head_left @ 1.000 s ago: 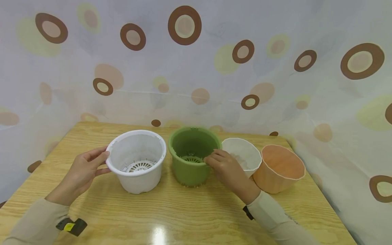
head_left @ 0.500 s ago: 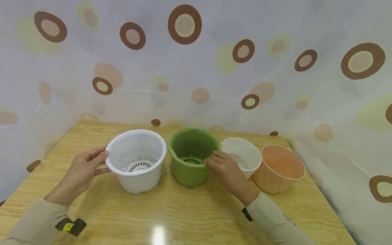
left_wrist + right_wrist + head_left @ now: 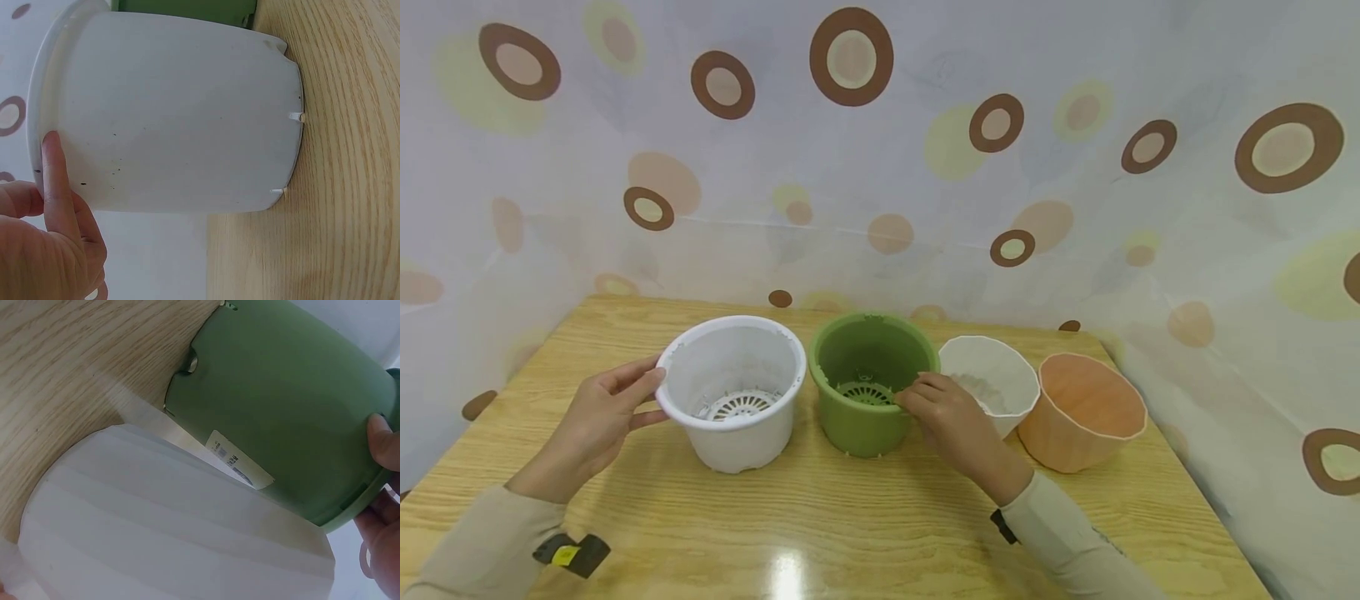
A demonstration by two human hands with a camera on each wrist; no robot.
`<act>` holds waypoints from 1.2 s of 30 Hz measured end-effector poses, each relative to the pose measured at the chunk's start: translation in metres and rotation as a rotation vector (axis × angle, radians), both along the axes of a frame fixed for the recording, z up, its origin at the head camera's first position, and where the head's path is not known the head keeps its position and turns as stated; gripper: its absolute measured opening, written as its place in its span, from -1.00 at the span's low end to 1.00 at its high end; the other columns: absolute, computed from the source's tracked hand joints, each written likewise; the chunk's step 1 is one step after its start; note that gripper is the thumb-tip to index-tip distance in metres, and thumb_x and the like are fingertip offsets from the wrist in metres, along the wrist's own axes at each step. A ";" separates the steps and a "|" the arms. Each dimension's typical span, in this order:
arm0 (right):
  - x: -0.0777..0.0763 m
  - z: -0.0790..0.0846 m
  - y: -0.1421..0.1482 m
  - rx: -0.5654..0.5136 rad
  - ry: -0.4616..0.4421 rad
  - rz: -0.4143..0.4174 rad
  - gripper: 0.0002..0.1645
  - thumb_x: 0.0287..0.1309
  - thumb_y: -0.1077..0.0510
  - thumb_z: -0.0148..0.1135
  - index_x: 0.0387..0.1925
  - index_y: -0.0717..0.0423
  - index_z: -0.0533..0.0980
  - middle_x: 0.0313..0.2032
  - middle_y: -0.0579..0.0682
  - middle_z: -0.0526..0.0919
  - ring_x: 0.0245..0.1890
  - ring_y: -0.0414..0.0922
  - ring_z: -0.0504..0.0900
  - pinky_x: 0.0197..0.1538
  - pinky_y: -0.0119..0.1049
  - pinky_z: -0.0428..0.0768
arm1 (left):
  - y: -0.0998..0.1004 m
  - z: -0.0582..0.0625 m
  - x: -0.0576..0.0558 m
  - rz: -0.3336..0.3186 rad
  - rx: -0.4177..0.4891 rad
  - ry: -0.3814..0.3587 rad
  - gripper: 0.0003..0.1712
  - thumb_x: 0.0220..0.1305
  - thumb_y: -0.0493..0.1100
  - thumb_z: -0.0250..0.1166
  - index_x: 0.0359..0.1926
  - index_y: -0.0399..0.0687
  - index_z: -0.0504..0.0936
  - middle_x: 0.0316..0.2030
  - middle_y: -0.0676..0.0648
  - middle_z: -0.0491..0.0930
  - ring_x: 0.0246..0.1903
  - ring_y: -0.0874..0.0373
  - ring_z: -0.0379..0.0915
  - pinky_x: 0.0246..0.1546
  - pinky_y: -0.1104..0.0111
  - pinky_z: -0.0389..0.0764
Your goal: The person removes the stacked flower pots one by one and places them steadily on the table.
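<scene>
A white plastic flower pot (image 3: 741,446) with a slotted bottom stands upright on the wooden table, left of centre. My left hand (image 3: 597,421) pinches its rim from the left side; in the left wrist view a finger (image 3: 57,181) lies along the wall just under that rim. To its right stands a green flower pot (image 3: 861,429), also slotted at the bottom. My right hand (image 3: 951,425) grips the green pot's rim at its near right, the thumb (image 3: 382,442) on the outside wall. A barcode label (image 3: 239,459) sticks to that pot's side.
Right of the green pot stands a cream faceted pot (image 3: 992,375), partly hidden behind my right hand. Touching it is an orange faceted pot (image 3: 1078,417). A patterned cloth (image 3: 880,183) hangs behind the table (image 3: 835,533).
The green pot's near rim has dipped slightly with my right hand, which has shifted a little down and left. My left hand keeps hold of the white pot.
</scene>
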State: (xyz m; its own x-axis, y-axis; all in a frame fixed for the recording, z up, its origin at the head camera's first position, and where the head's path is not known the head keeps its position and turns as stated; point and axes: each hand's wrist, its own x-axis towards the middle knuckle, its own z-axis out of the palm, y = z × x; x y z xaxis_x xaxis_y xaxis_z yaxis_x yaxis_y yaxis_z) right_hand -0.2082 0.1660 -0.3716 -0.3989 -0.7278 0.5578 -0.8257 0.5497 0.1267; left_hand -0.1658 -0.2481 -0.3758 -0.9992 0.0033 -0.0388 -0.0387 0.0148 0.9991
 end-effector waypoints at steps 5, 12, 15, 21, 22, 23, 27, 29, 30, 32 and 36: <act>-0.001 -0.002 0.000 -0.010 -0.004 0.009 -0.65 -0.09 0.48 0.41 -0.23 0.13 0.63 -0.30 -0.03 0.69 -0.18 -0.09 0.62 0.20 -0.19 0.54 | 0.000 0.001 0.000 0.000 -0.009 -0.003 -0.21 0.41 -0.02 0.13 0.40 -0.45 0.06 -0.11 0.29 0.51 -0.15 0.37 0.53 -0.16 0.43 0.69; 0.000 -0.003 -0.002 -0.005 -0.018 0.002 -0.63 -0.09 0.49 0.40 -0.22 0.12 0.63 -0.30 -0.04 0.69 -0.17 -0.08 0.61 0.23 -0.21 0.52 | 0.001 0.001 0.000 -0.001 -0.007 -0.006 -0.21 0.40 -0.02 0.13 0.40 -0.46 0.06 -0.11 0.29 0.51 -0.15 0.38 0.54 -0.16 0.43 0.69; 0.001 -0.003 -0.002 -0.005 -0.014 0.001 -0.64 -0.09 0.48 0.40 -0.22 0.12 0.63 -0.30 -0.04 0.69 -0.18 -0.09 0.62 0.22 -0.21 0.53 | 0.001 0.000 0.000 0.000 0.007 -0.005 -0.20 0.40 -0.03 0.14 0.39 -0.47 0.06 -0.12 0.29 0.52 -0.16 0.37 0.54 -0.17 0.43 0.69; 0.001 -0.003 -0.002 0.001 -0.015 -0.004 -0.66 -0.06 0.47 0.39 -0.21 0.13 0.63 -0.30 -0.03 0.69 -0.17 -0.09 0.61 0.23 -0.21 0.52 | 0.002 0.000 -0.001 -0.004 -0.001 -0.004 -0.21 0.40 -0.02 0.14 0.40 -0.45 0.06 -0.11 0.29 0.52 -0.15 0.37 0.54 -0.16 0.43 0.69; 0.001 -0.002 -0.002 0.000 -0.017 -0.005 -0.66 -0.06 0.47 0.39 -0.21 0.13 0.63 -0.30 -0.03 0.69 -0.17 -0.08 0.61 0.23 -0.21 0.52 | 0.002 0.000 -0.002 -0.004 -0.008 -0.005 -0.21 0.40 -0.02 0.14 0.40 -0.44 0.06 -0.11 0.30 0.51 -0.15 0.38 0.53 -0.16 0.43 0.68; 0.001 -0.003 -0.001 0.001 -0.020 -0.005 -0.66 -0.06 0.48 0.39 -0.21 0.13 0.63 -0.30 -0.03 0.68 -0.16 -0.08 0.61 0.23 -0.21 0.52 | 0.002 0.000 -0.002 -0.005 -0.012 -0.006 -0.21 0.40 -0.02 0.13 0.40 -0.44 0.06 -0.10 0.30 0.51 -0.15 0.38 0.53 -0.16 0.43 0.68; 0.002 -0.002 -0.002 0.009 -0.027 -0.010 -0.66 -0.06 0.46 0.40 -0.20 0.13 0.63 -0.29 -0.03 0.67 -0.15 -0.07 0.60 0.24 -0.20 0.50 | 0.001 0.001 -0.003 -0.008 -0.032 -0.017 -0.22 0.41 -0.01 0.12 0.40 -0.43 0.06 -0.11 0.30 0.50 -0.15 0.38 0.53 -0.15 0.42 0.68; 0.002 -0.002 -0.003 0.016 -0.032 -0.013 -0.66 -0.06 0.45 0.41 -0.20 0.13 0.63 -0.28 -0.03 0.67 -0.14 -0.07 0.60 0.25 -0.20 0.50 | 0.001 0.001 -0.003 -0.012 -0.053 -0.023 -0.22 0.42 -0.01 0.10 0.41 -0.44 0.05 -0.11 0.29 0.49 -0.15 0.39 0.53 -0.14 0.41 0.68; 0.002 -0.001 -0.003 0.019 -0.033 -0.013 -0.66 -0.06 0.44 0.41 -0.20 0.13 0.63 -0.28 -0.03 0.67 -0.14 -0.07 0.60 0.25 -0.20 0.50 | 0.000 0.001 -0.004 -0.014 -0.068 -0.025 -0.23 0.43 -0.01 0.09 0.41 -0.43 0.05 -0.10 0.28 0.49 -0.15 0.39 0.53 -0.14 0.40 0.68; 0.002 -0.001 -0.004 0.021 -0.040 -0.013 -0.66 -0.06 0.43 0.42 -0.19 0.13 0.63 -0.28 -0.03 0.67 -0.14 -0.08 0.60 0.25 -0.20 0.50 | 0.000 0.002 -0.004 -0.020 -0.109 -0.026 -0.24 0.45 0.00 0.06 0.41 -0.43 0.06 -0.06 0.22 0.48 -0.15 0.40 0.52 -0.12 0.40 0.68; 0.002 0.002 -0.006 0.032 -0.067 0.000 -0.72 0.00 0.30 0.44 -0.19 0.12 0.62 -0.25 -0.03 0.67 -0.11 -0.07 0.60 0.22 -0.19 0.52 | 0.001 0.004 -0.004 -0.023 -0.176 -0.025 -0.27 0.48 0.01 0.01 0.41 -0.42 0.07 0.12 -0.12 0.41 -0.15 0.41 0.51 -0.11 0.38 0.68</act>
